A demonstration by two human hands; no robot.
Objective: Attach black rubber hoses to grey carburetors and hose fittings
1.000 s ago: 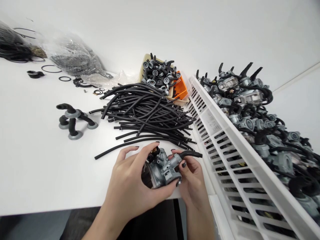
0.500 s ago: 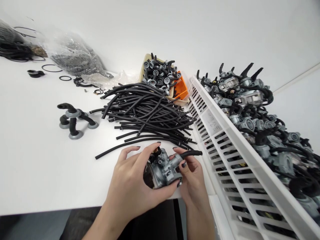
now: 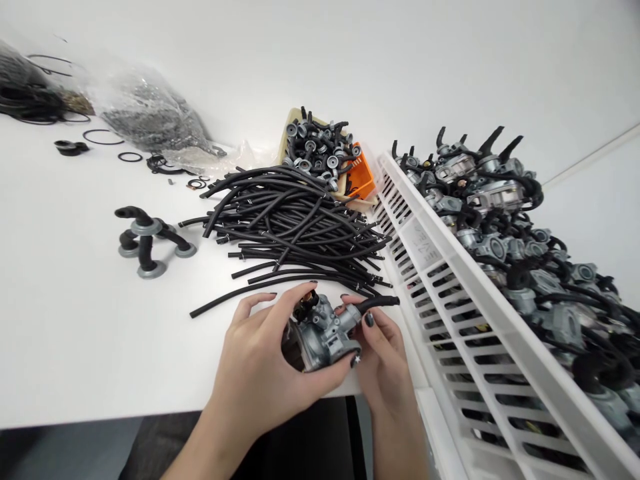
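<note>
My left hand (image 3: 265, 363) is wrapped round a grey metal carburetor (image 3: 325, 337) near the table's front edge, thumb in front and fingers over the top. From the carburetor's right side a black rubber elbow (image 3: 377, 303) sticks out. My right hand (image 3: 384, 347) closes on that side, its thumb and fingers at the cap where the elbow joins. The fingertips behind the cap are partly hidden. Just beyond my hands lies a pile of black hoses (image 3: 295, 220).
A white slatted crate (image 3: 450, 300) full of carburetors (image 3: 500, 193) stands at the right. Behind the hoses are a beige bin (image 3: 287, 137) of capped elbows and an orange box (image 3: 363, 175). Several capped elbows (image 3: 146, 227), rings (image 3: 130, 157) and a plastic bag (image 3: 150, 113) lie left.
The carburetor and its elbow have shifted slightly left and up in view. My right thumb has moved a little up, near the cap. Both hands still hold the part.
</note>
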